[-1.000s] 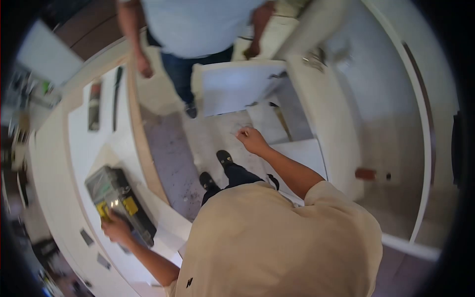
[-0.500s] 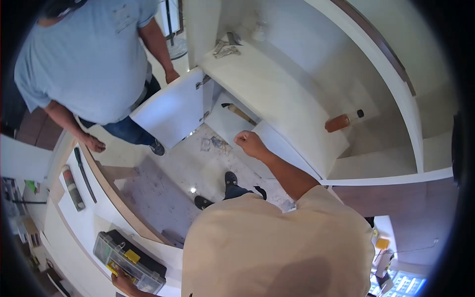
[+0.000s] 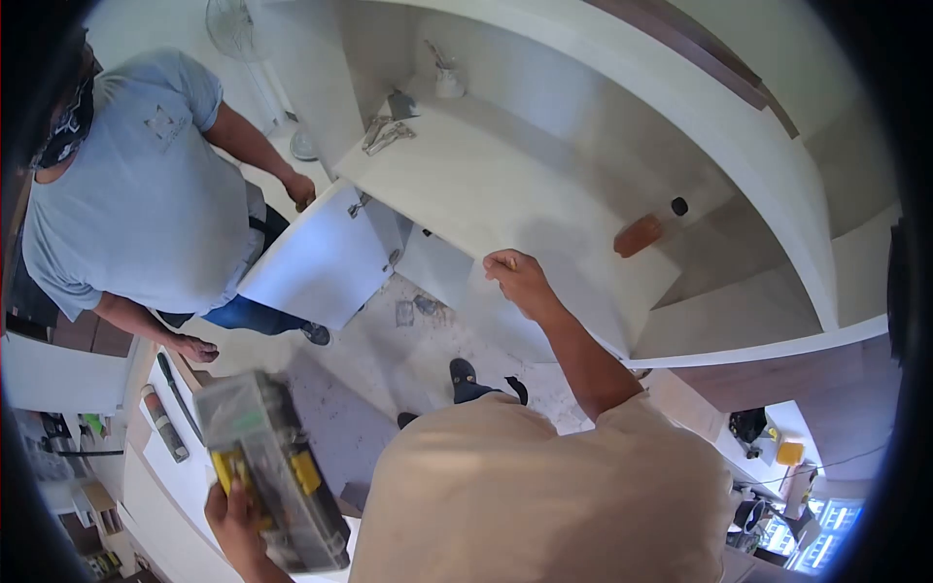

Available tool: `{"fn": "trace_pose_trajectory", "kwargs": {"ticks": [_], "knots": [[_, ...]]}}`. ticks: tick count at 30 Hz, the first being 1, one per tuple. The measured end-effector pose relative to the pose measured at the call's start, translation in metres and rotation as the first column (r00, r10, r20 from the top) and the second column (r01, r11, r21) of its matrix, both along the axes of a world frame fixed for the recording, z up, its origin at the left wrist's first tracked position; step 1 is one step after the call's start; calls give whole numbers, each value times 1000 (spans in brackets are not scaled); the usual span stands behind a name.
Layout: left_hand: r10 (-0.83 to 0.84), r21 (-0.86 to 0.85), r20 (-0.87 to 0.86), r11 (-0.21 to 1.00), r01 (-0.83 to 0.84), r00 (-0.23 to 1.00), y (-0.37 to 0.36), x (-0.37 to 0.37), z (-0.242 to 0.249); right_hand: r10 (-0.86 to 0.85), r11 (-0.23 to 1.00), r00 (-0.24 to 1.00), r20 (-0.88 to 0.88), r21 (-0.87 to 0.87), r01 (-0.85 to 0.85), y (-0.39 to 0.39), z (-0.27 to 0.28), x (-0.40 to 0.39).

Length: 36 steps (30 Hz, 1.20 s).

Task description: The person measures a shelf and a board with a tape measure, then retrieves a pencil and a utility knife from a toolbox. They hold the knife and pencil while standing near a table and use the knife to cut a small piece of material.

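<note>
My left hand [image 3: 236, 515] is closed on the side of a toolbox [image 3: 316, 515] with a clear lid, dark body and yellow latches. The toolbox is tilted and held up over the white counter [image 3: 201, 486]. Over the front edge of the cabinet shelf [image 3: 476, 185], my right hand [image 3: 522, 282] has its fingers curled together. Whatever is between them, if anything, is too small to make out. Below the shelf, a white cabinet door [image 3: 321, 262] hangs open.
A person [image 3: 146, 185] in a grey shirt stands at the left, one hand near the open door. On the shelf are metal hinges [image 3: 389, 134], a jar [image 3: 449, 82] and a bottle [image 3: 639, 236] of orange-brown liquid. A tube [image 3: 163, 424] lies on the counter.
My left hand has lifted the toolbox off the counter. My right hand has risen toward the shelf edge. The camera view has shifted, and the hammer-like tool in the lower compartment is now mostly hidden.
</note>
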State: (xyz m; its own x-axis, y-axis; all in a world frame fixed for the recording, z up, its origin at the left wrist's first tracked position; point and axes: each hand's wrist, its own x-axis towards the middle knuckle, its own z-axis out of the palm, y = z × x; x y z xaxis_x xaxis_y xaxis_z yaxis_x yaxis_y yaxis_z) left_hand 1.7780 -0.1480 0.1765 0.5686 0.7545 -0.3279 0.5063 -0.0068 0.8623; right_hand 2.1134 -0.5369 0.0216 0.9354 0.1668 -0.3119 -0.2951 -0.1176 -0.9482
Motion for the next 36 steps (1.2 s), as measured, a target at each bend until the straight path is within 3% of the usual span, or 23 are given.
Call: {"fn": "trace_pose_trajectory", "kwargs": {"ticks": [4,6,9,11,17,20,22,24,27,31,36], "knots": [[-220,-108,168,965,240,961,-54,124,20,-77,990,995,-63,117,84,-38,13,-17],[-319,-256,344,873,415,883,-82,186,23,-115,973,991,-73,194,127,-59,17,-33],[-356,-396,470,733,553,808,-129,278,30,-176,954,981,-77,230,190,-88,23,-61],[-327,-451,595,620,642,734,-160,338,23,-210,949,975,-72,224,221,-103,29,-79],[-206,-546,582,618,565,787,-274,469,0,-312,936,950,-15,168,310,-133,41,-121],[-214,-554,626,556,620,750,-317,517,-32,-357,930,934,19,106,353,-145,42,-133],[-109,-554,717,510,658,689,-350,537,-48,-377,925,926,29,53,376,-148,50,-139],[91,-702,684,352,619,724,-375,550,-56,-406,914,914,19,14,405,-149,55,-142],[194,-659,752,217,721,629,-396,563,-71,-427,903,904,9,64,426,-153,52,-147],[245,-670,742,281,687,624,-413,563,-81,-442,895,897,0,75,441,-155,52,-143],[227,-696,703,414,587,673,-421,587,-126,-396,913,918,15,113,392,-156,47,-131]]}}
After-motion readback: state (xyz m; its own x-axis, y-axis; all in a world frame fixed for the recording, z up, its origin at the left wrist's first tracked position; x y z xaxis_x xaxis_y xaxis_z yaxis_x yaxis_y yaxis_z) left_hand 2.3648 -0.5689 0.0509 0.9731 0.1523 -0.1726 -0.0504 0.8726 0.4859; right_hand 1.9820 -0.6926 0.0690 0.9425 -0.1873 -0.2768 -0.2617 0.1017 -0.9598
